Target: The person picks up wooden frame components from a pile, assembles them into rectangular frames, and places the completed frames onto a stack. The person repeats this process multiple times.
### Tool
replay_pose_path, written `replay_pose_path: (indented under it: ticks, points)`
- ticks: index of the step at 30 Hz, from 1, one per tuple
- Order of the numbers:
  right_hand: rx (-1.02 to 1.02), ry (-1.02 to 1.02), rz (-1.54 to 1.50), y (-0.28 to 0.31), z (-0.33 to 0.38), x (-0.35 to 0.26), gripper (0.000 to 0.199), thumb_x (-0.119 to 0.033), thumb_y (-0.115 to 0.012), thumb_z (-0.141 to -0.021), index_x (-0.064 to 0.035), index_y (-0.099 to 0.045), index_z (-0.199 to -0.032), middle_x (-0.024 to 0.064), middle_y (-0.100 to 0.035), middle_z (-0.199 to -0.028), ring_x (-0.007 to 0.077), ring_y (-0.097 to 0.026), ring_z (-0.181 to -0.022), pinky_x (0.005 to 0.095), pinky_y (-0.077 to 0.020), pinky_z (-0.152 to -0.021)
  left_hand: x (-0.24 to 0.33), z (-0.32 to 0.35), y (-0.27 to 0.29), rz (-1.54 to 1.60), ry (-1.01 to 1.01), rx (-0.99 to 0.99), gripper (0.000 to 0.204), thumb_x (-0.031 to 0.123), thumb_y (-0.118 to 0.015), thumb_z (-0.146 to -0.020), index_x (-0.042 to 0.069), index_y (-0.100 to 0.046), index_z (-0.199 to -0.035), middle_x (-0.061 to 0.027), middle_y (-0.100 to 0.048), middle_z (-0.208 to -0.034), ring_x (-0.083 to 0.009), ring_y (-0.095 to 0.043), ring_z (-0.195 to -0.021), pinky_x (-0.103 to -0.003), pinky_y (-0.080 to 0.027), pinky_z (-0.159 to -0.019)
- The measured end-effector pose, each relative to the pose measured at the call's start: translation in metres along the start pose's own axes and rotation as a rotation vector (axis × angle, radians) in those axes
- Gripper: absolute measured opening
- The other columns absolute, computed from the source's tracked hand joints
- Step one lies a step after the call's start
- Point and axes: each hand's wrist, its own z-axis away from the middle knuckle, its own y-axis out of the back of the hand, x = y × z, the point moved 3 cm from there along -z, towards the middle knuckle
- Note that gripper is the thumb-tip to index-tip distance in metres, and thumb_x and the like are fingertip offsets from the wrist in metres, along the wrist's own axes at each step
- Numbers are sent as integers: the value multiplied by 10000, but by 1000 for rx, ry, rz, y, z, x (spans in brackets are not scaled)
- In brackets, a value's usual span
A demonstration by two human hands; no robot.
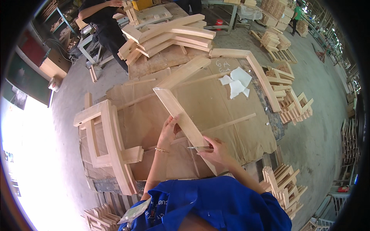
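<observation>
An angled pale wooden frame piece lies in front of me, its two bars meeting at a corner toward the far left. My left hand grips the left edge of its near bar, the fingers partly hidden by the wood. My right hand is closed on a thin metal blade tool, which lies across the same bar near my body. The tool's handle is hidden in the fingers. Brown cardboard covers the worktable beneath.
Assembled wooden frames stand at the left of the table. More frame pieces are piled at the far end, and another angled piece lies along the right edge. White foam scraps lie on the cardboard. Another person works at far left.
</observation>
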Motion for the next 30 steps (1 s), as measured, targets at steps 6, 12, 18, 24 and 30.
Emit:
replay_pose_path:
  ticks: [6, 12, 18, 24, 30]
  points:
    - [-31, -3, 53, 27, -3, 29, 706, -391, -832, -621, -94, -576, -1208, 128, -604, -784, 254, -608, -681, 361, -503, -631, -15, -21, -17, -62, 92, -74, 341, 286, -497, -958, 55, -473, -1208, -72, -603, -1114, -164, -622, -971, -339, -527, -810]
    - [-33, 50, 253, 51, -12, 54, 518, -366, -802, -673, -43, -647, -1046, 113, -612, -769, 220, -603, -683, 340, -482, -607, -4, -25, -27, -517, 345, 24, 356, 348, -484, -952, 16, -568, -1050, -103, -658, -924, -174, -664, -776, -297, -531, -763]
    - [156, -448, -365, 102, -120, 105, 379, -404, -652, -831, -37, -695, -915, 12, -641, -694, 68, -441, -467, 241, -345, -453, 42, -17, -13, -1067, 247, 81, 460, 398, -459, -945, -2, -656, -831, -92, -646, -602, -169, -634, -502, -233, -518, -632]
    - [-78, -326, -819, 72, -326, 64, 381, -399, -567, -894, -38, -665, -965, 75, -681, -754, 3, -229, -354, 196, -154, -331, 66, 11, -17, -678, 70, 43, 380, 289, -433, -982, -10, -655, -908, -43, -652, -720, -107, -633, -663, -223, -498, -638]
    - [1, -314, -804, 14, -522, 21, 551, -532, -548, -865, -50, -544, -1133, 107, -686, -878, 27, -202, -374, 188, -159, -343, 79, 45, -14, -409, -10, -21, 334, 296, -486, -970, 18, -650, -883, -49, -654, -767, -109, -619, -735, -252, -496, -697]
